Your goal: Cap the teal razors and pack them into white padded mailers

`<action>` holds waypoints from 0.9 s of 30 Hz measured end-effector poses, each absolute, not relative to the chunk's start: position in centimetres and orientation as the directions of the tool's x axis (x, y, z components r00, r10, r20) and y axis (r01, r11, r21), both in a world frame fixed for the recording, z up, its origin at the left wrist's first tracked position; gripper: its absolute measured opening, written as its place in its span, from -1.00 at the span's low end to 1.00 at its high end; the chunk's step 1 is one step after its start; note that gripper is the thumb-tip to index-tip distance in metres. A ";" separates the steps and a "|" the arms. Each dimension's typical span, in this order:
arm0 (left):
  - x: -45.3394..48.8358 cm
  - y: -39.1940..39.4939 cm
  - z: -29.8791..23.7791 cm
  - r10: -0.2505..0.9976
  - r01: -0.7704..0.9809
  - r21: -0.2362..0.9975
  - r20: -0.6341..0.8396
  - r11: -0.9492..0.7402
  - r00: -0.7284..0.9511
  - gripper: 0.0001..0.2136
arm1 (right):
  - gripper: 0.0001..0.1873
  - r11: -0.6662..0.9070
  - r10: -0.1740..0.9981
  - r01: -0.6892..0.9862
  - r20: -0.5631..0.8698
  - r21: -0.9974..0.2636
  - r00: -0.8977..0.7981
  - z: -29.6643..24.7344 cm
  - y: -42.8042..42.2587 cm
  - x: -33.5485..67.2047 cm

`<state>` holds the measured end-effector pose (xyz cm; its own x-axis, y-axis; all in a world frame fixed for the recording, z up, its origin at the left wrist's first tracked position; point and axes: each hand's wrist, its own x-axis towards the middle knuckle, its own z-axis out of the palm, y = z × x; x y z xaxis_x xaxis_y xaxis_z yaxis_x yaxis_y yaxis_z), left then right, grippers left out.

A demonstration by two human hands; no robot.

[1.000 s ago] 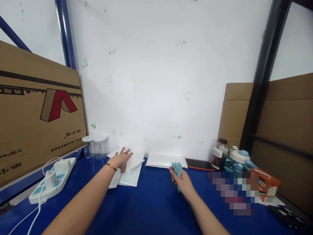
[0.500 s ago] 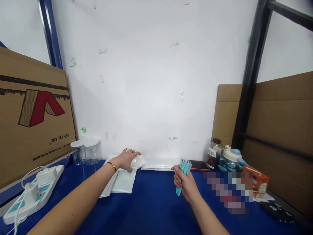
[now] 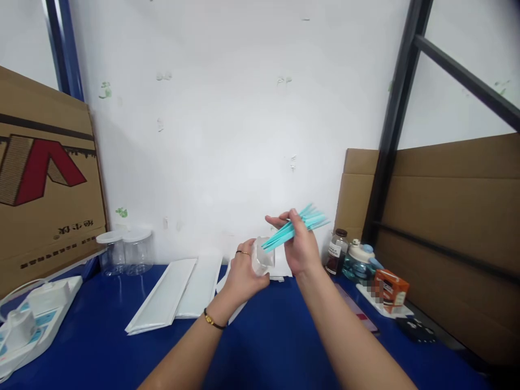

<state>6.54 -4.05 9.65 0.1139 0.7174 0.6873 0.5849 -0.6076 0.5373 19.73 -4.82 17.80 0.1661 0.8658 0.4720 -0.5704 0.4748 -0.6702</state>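
Note:
My left hand (image 3: 244, 279) is closed round a small translucent whitish cup (image 3: 263, 257), tilted with its mouth toward the right. In my right hand (image 3: 303, 246), a bundle of thin turquoise sticks (image 3: 311, 219) is gripped between thumb and fingers. Their lower-left ends reach the cup's mouth; whether they are inside or just in front of it I cannot tell. The upper ends fan out, blurred by motion. Flat white packets (image 3: 162, 295) lie on the blue table (image 3: 276, 336) to the left, some partly behind my left hand.
Two clear lidded jars (image 3: 138, 252) stand at the back left, near a white power strip (image 3: 60, 309). On the right are a dark-capped bottle (image 3: 336, 253), a blue-and-white bottle (image 3: 359, 260) and an orange box (image 3: 392, 290). Cardboard sheets (image 3: 44, 179) flank the table.
My left hand has brought the cup from the packets to the middle. My right hand has risen and tipped the turquoise sticks toward it. The view has shifted slightly.

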 end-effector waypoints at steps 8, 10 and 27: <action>6.6 -4.8 9.3 0.720 0.408 0.672 0.692 -0.617 -0.050 -0.37 | -0.65 0.435 0.897 -0.178 0.442 -0.883 -0.002 15.0 -4.3 17.9; 6.4 -4.6 9.2 0.721 0.353 0.692 0.690 -0.629 -0.067 -0.36 | -0.66 0.408 0.901 -0.099 0.417 -0.908 -0.118 14.7 -4.2 17.4; 3.2 -4.5 7.9 0.823 -0.060 0.839 0.542 -0.540 0.170 -0.27 | -0.60 0.680 0.641 0.110 0.515 -0.725 -0.569 16.2 -4.6 20.3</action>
<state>3.22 -4.48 7.88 0.1699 0.8232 0.5417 -0.0601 -0.5401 0.8395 20.32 -4.55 16.22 -0.5688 0.6413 0.5149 0.1097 0.6797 -0.7253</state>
